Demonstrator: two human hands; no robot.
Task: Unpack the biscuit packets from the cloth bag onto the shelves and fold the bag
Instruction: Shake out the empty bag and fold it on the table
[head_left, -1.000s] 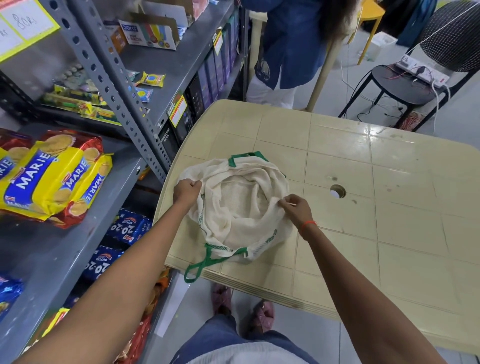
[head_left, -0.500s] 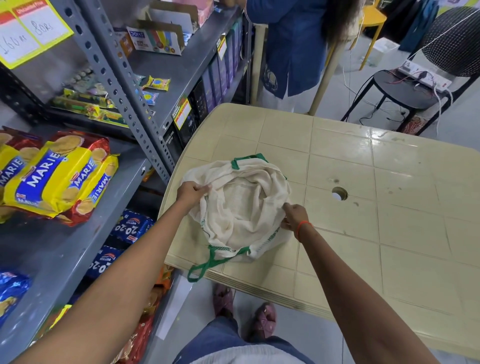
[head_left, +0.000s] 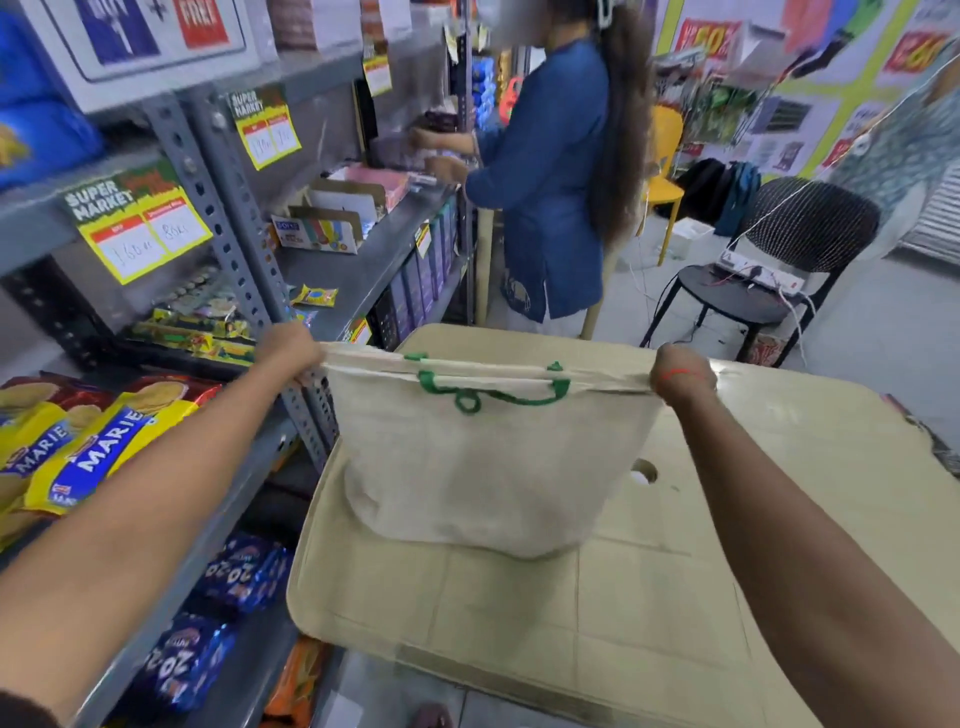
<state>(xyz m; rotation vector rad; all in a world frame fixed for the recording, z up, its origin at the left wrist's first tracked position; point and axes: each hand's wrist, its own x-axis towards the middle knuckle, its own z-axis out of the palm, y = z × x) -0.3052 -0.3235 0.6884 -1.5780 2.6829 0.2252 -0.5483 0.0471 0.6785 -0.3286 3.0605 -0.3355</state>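
A cream cloth bag (head_left: 483, 457) with green handles (head_left: 498, 397) hangs stretched flat in the air above the beige table (head_left: 675, 597). My left hand (head_left: 291, 351) grips its top left corner and my right hand (head_left: 680, 376) grips its top right corner, pulling the rim taut. The bag's bottom sags just over the table surface. Yellow Marie biscuit packets (head_left: 78, 447) lie on the grey shelf (head_left: 208, 530) at the left, under my left forearm.
Blue 20-20 packets (head_left: 234, 577) and orange packets (head_left: 298, 680) sit on lower shelves. A person in a blue top (head_left: 545, 182) stands at the far shelf behind the table. A black chair (head_left: 769, 270) with a power strip stands at the right.
The bag lay crumpled on the table with both hands at its rim; now it is lifted and pulled flat between my hands. The camera has tilted upward.
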